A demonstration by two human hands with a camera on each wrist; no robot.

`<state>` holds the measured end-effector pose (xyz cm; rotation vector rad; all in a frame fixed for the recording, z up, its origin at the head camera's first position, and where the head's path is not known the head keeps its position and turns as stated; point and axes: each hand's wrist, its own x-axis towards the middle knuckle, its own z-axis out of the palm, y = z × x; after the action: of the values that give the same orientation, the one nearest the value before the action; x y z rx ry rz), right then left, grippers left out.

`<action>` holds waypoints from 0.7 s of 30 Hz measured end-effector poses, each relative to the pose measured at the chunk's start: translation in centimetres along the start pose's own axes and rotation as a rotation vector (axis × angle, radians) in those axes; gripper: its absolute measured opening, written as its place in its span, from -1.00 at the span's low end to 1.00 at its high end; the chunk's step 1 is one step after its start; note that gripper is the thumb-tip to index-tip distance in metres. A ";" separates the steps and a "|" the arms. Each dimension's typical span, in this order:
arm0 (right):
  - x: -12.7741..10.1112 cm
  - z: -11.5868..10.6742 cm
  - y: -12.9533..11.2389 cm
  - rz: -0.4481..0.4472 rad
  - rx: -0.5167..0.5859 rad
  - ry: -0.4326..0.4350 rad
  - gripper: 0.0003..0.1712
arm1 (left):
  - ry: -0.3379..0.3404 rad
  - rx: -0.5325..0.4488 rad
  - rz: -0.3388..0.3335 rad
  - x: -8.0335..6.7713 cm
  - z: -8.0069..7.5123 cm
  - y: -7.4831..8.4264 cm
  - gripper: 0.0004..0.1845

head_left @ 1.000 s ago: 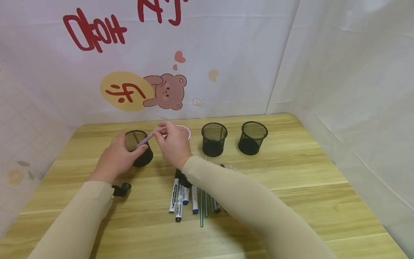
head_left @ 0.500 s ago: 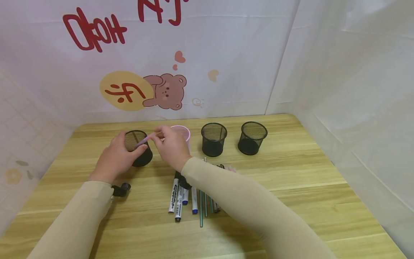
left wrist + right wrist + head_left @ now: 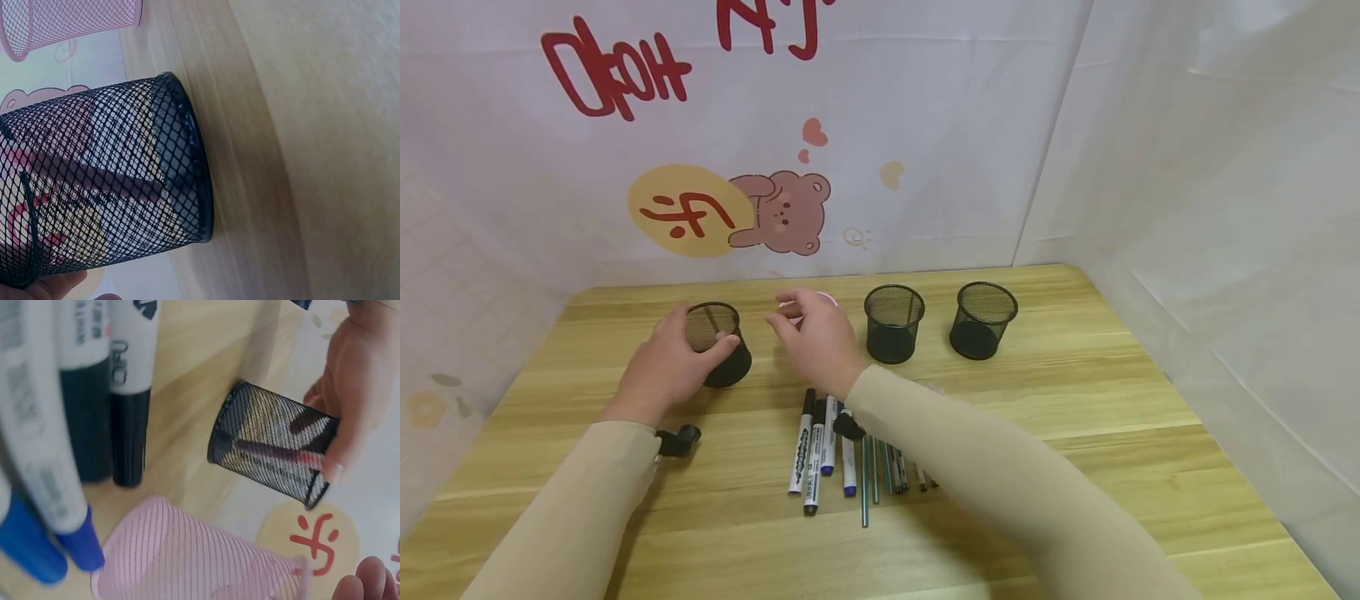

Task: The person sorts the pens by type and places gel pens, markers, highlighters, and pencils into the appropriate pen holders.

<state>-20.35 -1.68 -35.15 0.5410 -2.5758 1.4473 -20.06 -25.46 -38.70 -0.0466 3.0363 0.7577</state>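
Black cup (image 3: 125, 147) and pink cup (image 3: 75, 19) both cut off in left wrist view.

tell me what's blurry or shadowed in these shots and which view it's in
right wrist view: the blue-capped markers at the left look out of focus, while the black mesh cup is clearer; left wrist view: a soft-edged shadow band darkens the wooden table beside the cup; head view: soft shadows lie by both sleeves, but most things look fairly sharp.
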 end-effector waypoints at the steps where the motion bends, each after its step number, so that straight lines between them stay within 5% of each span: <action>1: -0.1 -0.4 0.0 0.007 0.003 -0.007 -0.63 | 0.000 -0.001 -0.001 0.0 0.0 0.0 0.22; 21: -2.2 -10.1 3.2 0.021 -0.072 0.008 -0.62 | -0.013 -0.012 -0.016 -0.2 -0.1 0.1 0.26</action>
<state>-20.04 9.00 -33.03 0.4983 -2.6234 1.3546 -19.90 -25.38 -38.60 -0.0664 3.0158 0.7718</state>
